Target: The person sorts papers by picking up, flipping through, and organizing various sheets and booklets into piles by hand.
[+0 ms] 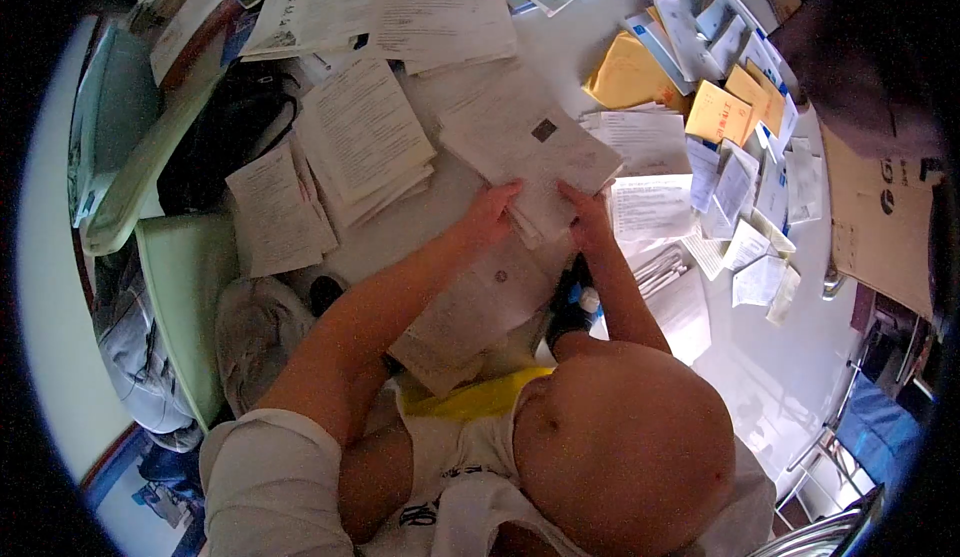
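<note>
A stack of printed papers (510,147), with a small dark square printed on its top sheet, lies tilted over the table between my hands. My left hand (490,212) grips its near left edge, thumb on top. My right hand (590,219) closes on the near right edge, its thumb also on top. The fingers under the sheets are hidden. Below my hands, a pale sheet with a small round mark (500,277) rests near my lap. Another stack of text pages (365,137) sits just left of the held one.
More printed pages (440,7) lie at the far side. Yellow envelopes (635,72) and many white and blue slips (730,187) are spread on the right. A black bag (225,137) stands at the left, beside a pale green panel (180,307). A cardboard box (880,217) is at far right.
</note>
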`<action>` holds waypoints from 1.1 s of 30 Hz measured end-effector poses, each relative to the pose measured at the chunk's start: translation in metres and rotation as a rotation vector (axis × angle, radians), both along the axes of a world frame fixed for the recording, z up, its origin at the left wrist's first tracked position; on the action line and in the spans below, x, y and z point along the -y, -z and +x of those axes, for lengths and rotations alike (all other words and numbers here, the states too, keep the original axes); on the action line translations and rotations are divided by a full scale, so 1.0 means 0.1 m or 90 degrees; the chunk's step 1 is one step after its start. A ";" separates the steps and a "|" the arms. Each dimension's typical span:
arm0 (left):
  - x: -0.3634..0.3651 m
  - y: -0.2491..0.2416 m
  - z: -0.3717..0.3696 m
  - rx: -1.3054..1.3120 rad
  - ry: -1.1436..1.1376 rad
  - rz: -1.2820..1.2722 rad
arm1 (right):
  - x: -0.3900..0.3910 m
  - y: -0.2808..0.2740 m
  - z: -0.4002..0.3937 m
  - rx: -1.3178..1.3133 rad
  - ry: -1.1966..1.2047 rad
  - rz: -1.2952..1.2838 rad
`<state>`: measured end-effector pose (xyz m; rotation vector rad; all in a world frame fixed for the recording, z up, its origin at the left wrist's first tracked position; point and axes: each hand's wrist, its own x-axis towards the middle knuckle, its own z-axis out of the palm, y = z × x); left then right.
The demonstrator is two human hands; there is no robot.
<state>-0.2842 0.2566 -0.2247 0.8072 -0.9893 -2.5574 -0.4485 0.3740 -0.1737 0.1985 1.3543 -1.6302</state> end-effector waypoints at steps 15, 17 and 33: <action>0.95 -1.23 -0.28 0.265 0.164 -0.402 | -0.47 -0.17 -0.89 -0.320 -0.173 -0.033; 1.02 -1.10 -0.33 0.176 0.101 -0.359 | -0.26 -0.40 -0.76 -0.319 -0.120 -0.101; 1.21 -0.79 -0.17 0.177 0.122 -0.665 | -0.10 -0.26 -0.78 -0.645 -0.297 0.025</action>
